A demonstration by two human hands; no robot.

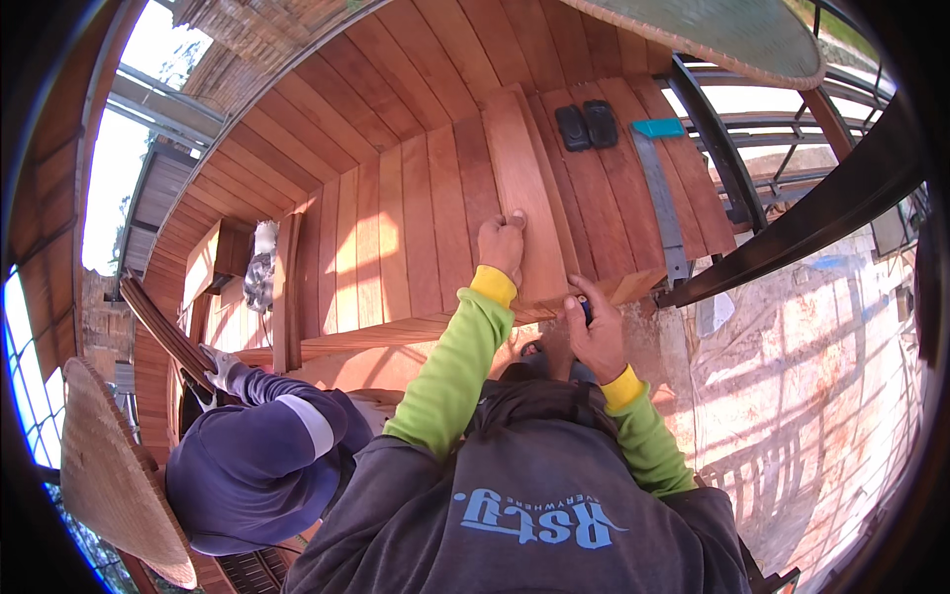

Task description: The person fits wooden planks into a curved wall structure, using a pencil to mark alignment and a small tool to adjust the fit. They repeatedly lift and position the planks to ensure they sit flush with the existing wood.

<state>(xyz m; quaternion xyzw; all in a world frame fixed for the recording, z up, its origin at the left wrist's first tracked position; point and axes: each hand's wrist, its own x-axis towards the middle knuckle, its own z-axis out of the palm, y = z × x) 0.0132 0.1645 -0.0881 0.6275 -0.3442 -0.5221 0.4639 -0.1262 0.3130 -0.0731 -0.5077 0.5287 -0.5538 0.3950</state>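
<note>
A loose reddish wooden board [524, 188] lies on the plank surface, its length running away from me. My left hand [502, 245] is closed at its left edge, fingers curled and thumb on top. At the board's near end, my right hand [598, 335] is closed around a small dark tool [585, 309]; its kind is mostly hidden by the fingers. To the right of the board lie two black cases [586, 126] side by side and a try square [659, 188] with a teal handle and a grey metal blade.
A co-worker in a dark blue top and gloves bends at the left, beside a woven hat [119, 465], holding dark wooden strips [163, 322]. A grey power tool [260, 277] rests on the planks [396, 228]. Dark metal railing [792, 243] curves along the right, and another woven hat [722, 40] shows at the top.
</note>
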